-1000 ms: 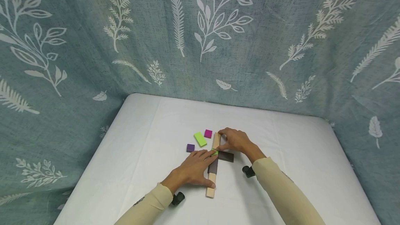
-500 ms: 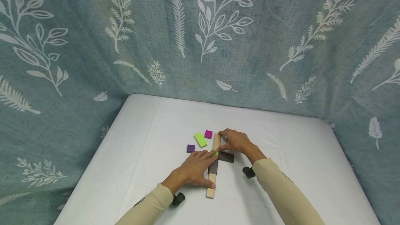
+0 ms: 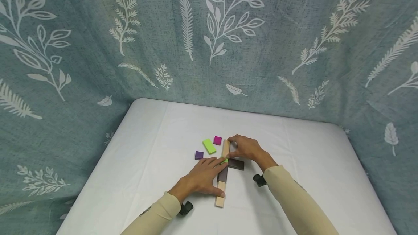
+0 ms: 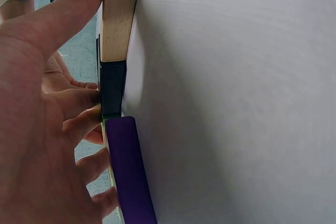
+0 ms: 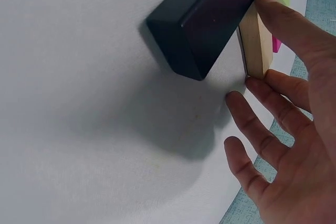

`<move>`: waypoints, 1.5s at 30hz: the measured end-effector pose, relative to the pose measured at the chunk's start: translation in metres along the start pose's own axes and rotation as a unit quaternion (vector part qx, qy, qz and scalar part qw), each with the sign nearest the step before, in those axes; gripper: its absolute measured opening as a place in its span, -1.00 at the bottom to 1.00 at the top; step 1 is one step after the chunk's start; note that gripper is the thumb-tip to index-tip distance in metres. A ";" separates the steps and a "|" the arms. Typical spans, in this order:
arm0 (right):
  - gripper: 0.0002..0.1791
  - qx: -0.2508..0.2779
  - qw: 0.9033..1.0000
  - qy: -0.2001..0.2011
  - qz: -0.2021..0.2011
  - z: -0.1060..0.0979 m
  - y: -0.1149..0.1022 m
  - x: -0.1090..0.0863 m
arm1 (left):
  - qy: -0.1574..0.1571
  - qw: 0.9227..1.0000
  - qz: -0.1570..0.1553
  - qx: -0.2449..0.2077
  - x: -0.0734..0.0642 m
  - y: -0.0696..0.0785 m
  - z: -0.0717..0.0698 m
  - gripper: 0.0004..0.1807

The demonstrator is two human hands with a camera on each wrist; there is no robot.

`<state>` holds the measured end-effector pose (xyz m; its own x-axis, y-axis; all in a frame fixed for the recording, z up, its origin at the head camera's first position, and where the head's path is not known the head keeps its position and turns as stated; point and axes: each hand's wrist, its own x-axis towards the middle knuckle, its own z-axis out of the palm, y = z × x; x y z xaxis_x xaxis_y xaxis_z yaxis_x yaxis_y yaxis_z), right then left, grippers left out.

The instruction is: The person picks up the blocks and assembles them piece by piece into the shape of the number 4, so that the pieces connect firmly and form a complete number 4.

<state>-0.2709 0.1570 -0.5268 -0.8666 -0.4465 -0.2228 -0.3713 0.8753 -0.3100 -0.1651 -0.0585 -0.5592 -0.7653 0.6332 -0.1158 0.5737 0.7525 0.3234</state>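
Note:
Blocks form a row across the white table. My right hand [image 3: 247, 147] holds the plain wooden block [image 3: 226, 148] at the row's far end, thumb at its near end and a fingertip at its far end. My left hand [image 3: 204, 177] lies spread over the row's left side, its fingertips at a small green block [image 3: 224, 160] and its thumb on the nearer plain wooden block [image 3: 220, 201]. Between these lies a dark brown block [image 3: 222, 175]. Another dark block [image 3: 236, 164] sticks out to the right, below my right hand. A purple block [image 4: 128, 166] shows beside my left fingers in the left wrist view.
A lime green block [image 3: 209, 146] and a magenta block [image 3: 217, 140] lie left of the row's far end. The white table [image 3: 294, 148] meets a patterned teal curtain [image 3: 196, 75] at the back and sides. A small black camera [image 3: 186, 208] sits at my left wrist.

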 end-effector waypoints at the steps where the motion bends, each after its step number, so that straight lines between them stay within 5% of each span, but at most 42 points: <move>1: -0.16 0.000 1.000 0.001 -0.001 0.001 0.000 0.000 | 0.000 1.000 0.000 0.000 0.000 0.000 0.000 0.15; 15: -0.10 0.011 1.000 0.002 0.000 0.005 0.008 -0.008 | 0.000 1.000 0.006 0.000 0.000 0.001 0.001 0.16; 24: 0.06 -0.024 0.994 0.090 -0.060 0.020 0.004 -0.040 | -0.001 1.000 0.003 0.001 0.001 -0.001 -0.001 0.16; 31: 0.34 -0.011 0.992 0.087 -0.086 0.041 -0.009 -0.058 | 0.002 1.000 0.002 0.004 0.001 -0.002 -0.003 0.16; 45: 0.37 -0.012 0.993 0.069 -0.094 0.058 -0.016 -0.067 | -0.001 1.000 0.003 -0.001 0.002 0.000 -0.001 0.16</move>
<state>-0.1880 0.1623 -0.5606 -0.8181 -0.5741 -0.0336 -0.5374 0.7839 -0.3110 -0.1667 -0.0575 -0.5588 -0.7617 0.6376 -0.1150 0.5773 0.7485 0.3264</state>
